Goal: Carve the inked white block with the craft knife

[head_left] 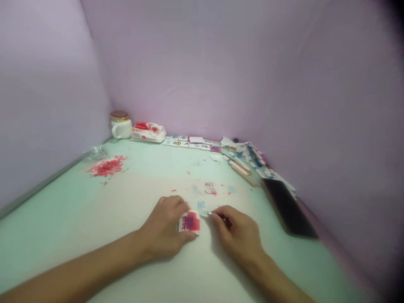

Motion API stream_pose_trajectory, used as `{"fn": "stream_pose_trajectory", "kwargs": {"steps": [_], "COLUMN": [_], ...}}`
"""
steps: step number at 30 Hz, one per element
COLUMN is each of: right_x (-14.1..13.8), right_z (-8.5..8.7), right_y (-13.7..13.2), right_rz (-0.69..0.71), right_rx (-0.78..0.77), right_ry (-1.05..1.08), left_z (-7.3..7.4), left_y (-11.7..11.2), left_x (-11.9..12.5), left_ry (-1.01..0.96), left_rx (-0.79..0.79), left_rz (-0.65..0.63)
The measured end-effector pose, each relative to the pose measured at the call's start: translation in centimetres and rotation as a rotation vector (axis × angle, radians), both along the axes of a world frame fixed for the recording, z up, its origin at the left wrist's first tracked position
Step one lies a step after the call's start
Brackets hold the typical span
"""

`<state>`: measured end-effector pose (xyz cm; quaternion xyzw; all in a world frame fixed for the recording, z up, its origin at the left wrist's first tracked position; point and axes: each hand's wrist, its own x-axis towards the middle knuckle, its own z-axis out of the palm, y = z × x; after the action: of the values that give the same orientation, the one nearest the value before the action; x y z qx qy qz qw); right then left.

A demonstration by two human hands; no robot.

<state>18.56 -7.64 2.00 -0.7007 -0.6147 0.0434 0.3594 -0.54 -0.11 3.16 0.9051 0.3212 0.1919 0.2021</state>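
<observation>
My left hand [162, 231] grips a small white square block [191, 221] between fingers and thumb. The block's upper face is coloured red, with dark purple character-like strokes. Closed around a slim tool with a pale, thin tip is my right hand [240, 235], just right of the block. The tip of this slim tool [207, 213] points left and appears apart from the block; blur hides its exact kind. Beyond both hands, the tabletop bears a blue mark [201, 205] and a dark handwritten character [208, 185].
Red shavings [107, 166] lie in a heap at left. A white mug [122, 128] and a wipes packet [149, 132] stand at the back. Lettered strips [189, 145] line the wall. Pencils [240, 168] and a dark phone-like slab [288, 208] lie at right.
</observation>
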Motion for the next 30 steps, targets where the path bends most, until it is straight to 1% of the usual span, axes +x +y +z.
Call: {"fn": "stream_pose_trajectory", "kwargs": {"steps": [2,5,9,17,25,27,30], "right_x": [-0.3,-0.7,-1.0,-1.2,-1.4,-1.2,-0.7], "right_z": [-0.6,-0.8,-0.5,-0.4,-0.1,0.0,0.2], "right_y": [-0.8,-1.2,-1.1,-0.9,-0.8,-0.7,-0.4], "right_rz": [0.043,0.059,0.019,0.031,0.0,0.017,0.078], "right_rx": [0.038,0.086,0.085,0.108,0.031,0.007,-0.032], "right_ry": [-0.081,-0.151,-0.181,-0.213,-0.241,-0.242,-0.232], "left_z": [-0.2,-0.2,0.1,0.1,0.2,0.1,0.1], "left_y": [-0.1,-0.2,-0.5,-0.6,-0.6,-0.6,-0.6], "left_x": [-0.1,-0.1,-0.1,-0.3,-0.2,-0.2,-0.2], "left_ry": [-0.014,0.003,0.041,0.049,0.057,0.053,0.047], "left_rx": [0.013,0.018,0.052,0.079,0.079,0.078,0.079], "left_rz": [-0.015,-0.027,-0.041,-0.059,-0.059,-0.06,-0.062]}}
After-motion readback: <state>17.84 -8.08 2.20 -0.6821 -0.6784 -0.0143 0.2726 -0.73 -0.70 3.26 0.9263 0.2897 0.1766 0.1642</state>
